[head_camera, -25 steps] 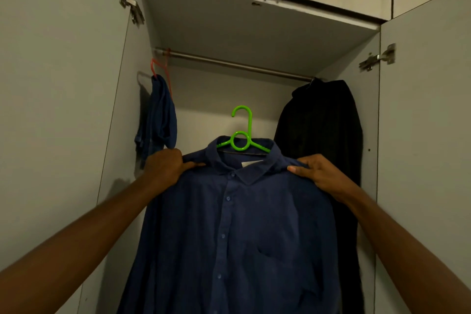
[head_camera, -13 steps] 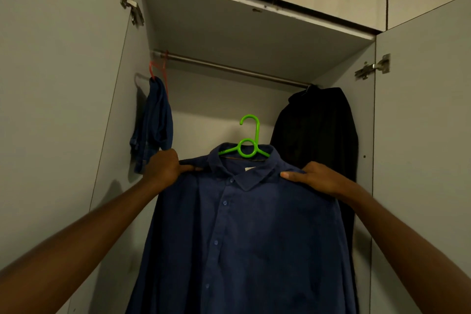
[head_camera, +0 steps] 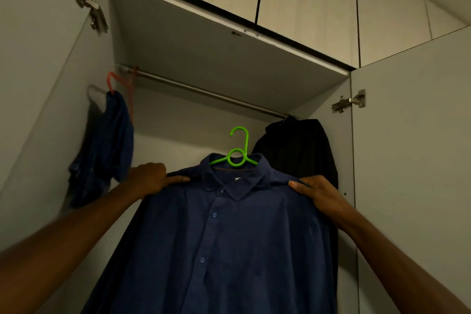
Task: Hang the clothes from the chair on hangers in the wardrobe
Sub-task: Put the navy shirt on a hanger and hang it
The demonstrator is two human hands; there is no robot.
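Since the earlier head frames, the blue shirt [head_camera: 229, 232] on its green hanger [head_camera: 238, 153] had been raised toward the rail [head_camera: 204, 92] at 12 o'clock. Its shoulders were gripped by the left hand [head_camera: 150, 178] and right hand [head_camera: 318, 194]. Hanging was judged under way; the hook remained below the rail, so a further lift was needed.

Both hands are holding a blue shirt [head_camera: 216, 237] up by its shoulders: the left hand [head_camera: 150, 178] is gripping the left shoulder, the right hand [head_camera: 318, 194] the right. A green hanger [head_camera: 238, 153] is sitting in the collar, its hook hanging below the rail [head_camera: 204, 92]. A blue garment [head_camera: 107, 145] on a red hanger [head_camera: 119, 84] and a black garment [head_camera: 298, 148] are hanging from the rail.
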